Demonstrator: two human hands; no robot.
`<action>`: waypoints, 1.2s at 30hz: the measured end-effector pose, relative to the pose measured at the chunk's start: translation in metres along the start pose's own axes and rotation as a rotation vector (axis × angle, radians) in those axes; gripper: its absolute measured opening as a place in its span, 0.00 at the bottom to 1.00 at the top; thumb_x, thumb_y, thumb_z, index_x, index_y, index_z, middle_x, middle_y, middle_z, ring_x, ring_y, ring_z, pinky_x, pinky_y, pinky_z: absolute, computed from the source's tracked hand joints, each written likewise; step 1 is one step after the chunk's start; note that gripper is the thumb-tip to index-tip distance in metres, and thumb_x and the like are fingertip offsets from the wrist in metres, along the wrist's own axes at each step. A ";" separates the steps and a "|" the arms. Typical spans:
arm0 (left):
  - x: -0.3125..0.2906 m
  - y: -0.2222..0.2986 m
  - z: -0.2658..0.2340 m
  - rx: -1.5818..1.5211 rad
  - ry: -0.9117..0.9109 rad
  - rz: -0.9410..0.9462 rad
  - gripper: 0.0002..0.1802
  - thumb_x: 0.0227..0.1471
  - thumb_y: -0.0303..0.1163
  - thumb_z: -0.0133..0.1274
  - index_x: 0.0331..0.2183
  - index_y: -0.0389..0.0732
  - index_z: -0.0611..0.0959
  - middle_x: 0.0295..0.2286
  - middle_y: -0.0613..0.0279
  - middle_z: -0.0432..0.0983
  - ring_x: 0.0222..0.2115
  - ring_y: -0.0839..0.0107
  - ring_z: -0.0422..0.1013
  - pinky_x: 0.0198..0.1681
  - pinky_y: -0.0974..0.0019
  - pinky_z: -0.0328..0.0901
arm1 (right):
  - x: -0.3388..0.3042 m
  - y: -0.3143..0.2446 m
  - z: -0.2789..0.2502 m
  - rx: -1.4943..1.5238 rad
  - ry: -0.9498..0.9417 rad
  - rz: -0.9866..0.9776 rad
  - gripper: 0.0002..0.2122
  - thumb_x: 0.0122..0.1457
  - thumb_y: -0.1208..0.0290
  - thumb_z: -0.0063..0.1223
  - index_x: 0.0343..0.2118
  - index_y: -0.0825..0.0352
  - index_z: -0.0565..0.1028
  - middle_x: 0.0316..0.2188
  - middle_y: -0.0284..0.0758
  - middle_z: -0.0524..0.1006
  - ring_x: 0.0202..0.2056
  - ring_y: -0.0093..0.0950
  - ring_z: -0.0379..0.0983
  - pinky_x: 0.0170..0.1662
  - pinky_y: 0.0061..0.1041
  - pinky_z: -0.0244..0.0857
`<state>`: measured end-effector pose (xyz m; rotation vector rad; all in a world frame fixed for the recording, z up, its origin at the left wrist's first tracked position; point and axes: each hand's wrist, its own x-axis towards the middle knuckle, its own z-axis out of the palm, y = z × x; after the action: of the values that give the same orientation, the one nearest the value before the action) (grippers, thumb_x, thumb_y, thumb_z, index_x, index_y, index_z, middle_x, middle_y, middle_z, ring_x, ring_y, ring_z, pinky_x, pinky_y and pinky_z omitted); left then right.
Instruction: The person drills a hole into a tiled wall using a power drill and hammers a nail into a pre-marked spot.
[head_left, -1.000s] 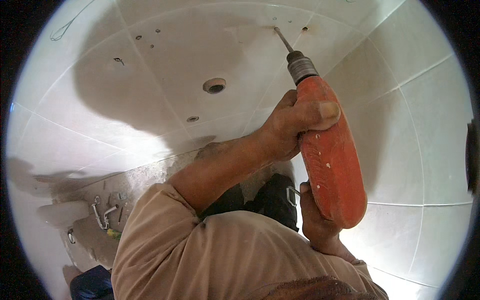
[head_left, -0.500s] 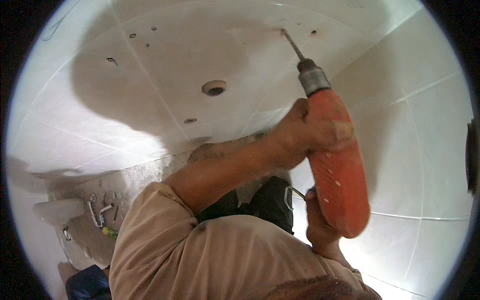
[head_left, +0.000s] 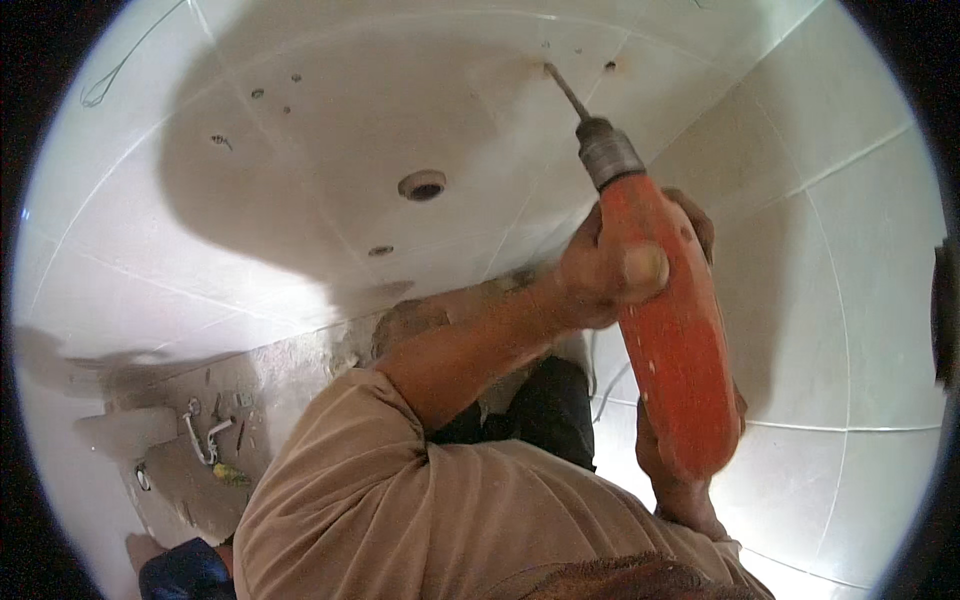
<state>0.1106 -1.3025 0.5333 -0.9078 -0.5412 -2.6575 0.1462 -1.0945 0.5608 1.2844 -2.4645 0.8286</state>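
An orange-red power drill [head_left: 680, 345] slants up and to the left across the right of the view. My left hand [head_left: 605, 270] is closed around its front body, behind the grey chuck, with the thumb lying along the near side. My right hand [head_left: 660, 455] is at the rear end, wrapped behind the drill; most of its fingers are hidden by the body. The tip of the long drill bit [head_left: 568, 92] meets the white tiled wall [head_left: 480, 120] at a small brownish mark. Pale dust hangs beside the bit. A drilled hole [head_left: 610, 66] lies just right of the tip.
A round pipe opening [head_left: 422, 185] and a smaller fitting [head_left: 381, 251] sit in the wall. Several small holes are at upper left. White pipe pieces [head_left: 207, 435] lie on the rough floor at lower left, near dark blue cloth [head_left: 185, 570]. A side wall [head_left: 800, 330] stands at right.
The view has shifted slightly. The bit tip stays at about the same wall spot, and a pale dust haze now shows beside it. My left thumb shows more clearly on the drill's side.
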 end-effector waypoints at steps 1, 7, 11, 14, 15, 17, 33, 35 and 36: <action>0.000 -0.002 0.002 -0.025 -0.093 0.061 0.29 0.42 0.45 0.68 0.42 0.39 0.76 0.33 0.56 0.76 0.35 0.66 0.78 0.41 0.57 0.77 | 0.002 -0.002 -0.004 -0.046 0.038 0.005 0.12 0.55 0.73 0.62 0.42 0.68 0.76 0.32 0.40 0.79 0.32 0.34 0.78 0.34 0.35 0.70; 0.017 -0.038 0.010 -0.228 -0.126 0.002 0.35 0.43 0.49 0.69 0.46 0.37 0.74 0.37 0.54 0.75 0.39 0.63 0.78 0.44 0.55 0.76 | 0.031 -0.011 -0.055 -0.193 0.099 -0.093 0.11 0.51 0.71 0.64 0.35 0.69 0.76 0.28 0.38 0.78 0.28 0.35 0.77 0.29 0.33 0.68; -0.016 0.021 0.053 0.032 0.299 -0.200 0.40 0.46 0.50 0.65 0.52 0.37 0.67 0.38 0.55 0.74 0.42 0.62 0.76 0.49 0.53 0.74 | 0.034 -0.003 -0.040 -0.131 0.053 -0.089 0.11 0.48 0.73 0.64 0.32 0.71 0.76 0.30 0.43 0.78 0.31 0.37 0.78 0.31 0.31 0.71; -0.020 0.027 0.060 0.035 0.374 -0.308 0.34 0.46 0.47 0.65 0.48 0.38 0.71 0.36 0.56 0.74 0.41 0.63 0.76 0.48 0.52 0.73 | 0.037 -0.008 -0.031 -0.178 0.087 -0.176 0.11 0.61 0.67 0.60 0.33 0.71 0.73 0.25 0.38 0.73 0.27 0.35 0.75 0.25 0.33 0.67; -0.020 0.026 0.058 0.030 0.371 -0.306 0.34 0.46 0.47 0.65 0.48 0.38 0.71 0.36 0.56 0.74 0.41 0.63 0.76 0.48 0.52 0.73 | 0.032 -0.007 -0.029 -0.172 0.071 -0.124 0.11 0.61 0.67 0.59 0.34 0.71 0.73 0.26 0.39 0.75 0.27 0.36 0.76 0.27 0.35 0.68; -0.020 0.024 0.049 0.040 0.325 -0.315 0.28 0.46 0.44 0.64 0.44 0.39 0.75 0.35 0.58 0.74 0.40 0.64 0.76 0.45 0.52 0.73 | 0.017 -0.002 -0.027 -0.221 0.062 -0.097 0.08 0.55 0.73 0.61 0.32 0.71 0.74 0.28 0.41 0.76 0.30 0.35 0.77 0.29 0.32 0.70; -0.015 0.001 0.035 0.012 0.361 0.008 0.17 0.48 0.37 0.59 0.40 0.41 0.78 0.35 0.59 0.75 0.36 0.66 0.75 0.43 0.55 0.73 | 0.021 -0.014 -0.017 -0.059 0.170 -0.012 0.12 0.48 0.71 0.66 0.32 0.71 0.75 0.29 0.41 0.76 0.28 0.37 0.75 0.30 0.33 0.68; -0.008 0.002 0.033 0.105 0.287 0.158 0.14 0.50 0.34 0.57 0.39 0.41 0.78 0.34 0.59 0.75 0.34 0.67 0.75 0.42 0.56 0.73 | 0.031 -0.007 -0.025 -0.053 0.134 -0.059 0.13 0.47 0.70 0.68 0.31 0.70 0.75 0.29 0.40 0.76 0.28 0.36 0.75 0.30 0.32 0.68; -0.007 0.015 0.027 0.098 0.261 0.126 0.13 0.50 0.34 0.57 0.38 0.41 0.78 0.32 0.59 0.75 0.32 0.68 0.75 0.40 0.56 0.73 | 0.035 -0.009 -0.027 -0.006 0.074 -0.088 0.14 0.45 0.70 0.70 0.31 0.69 0.75 0.29 0.40 0.76 0.27 0.35 0.75 0.30 0.32 0.68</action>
<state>0.1361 -1.3025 0.5525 -0.5367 -0.5272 -2.5558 0.1319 -1.1064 0.6023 1.3252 -2.3339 0.8312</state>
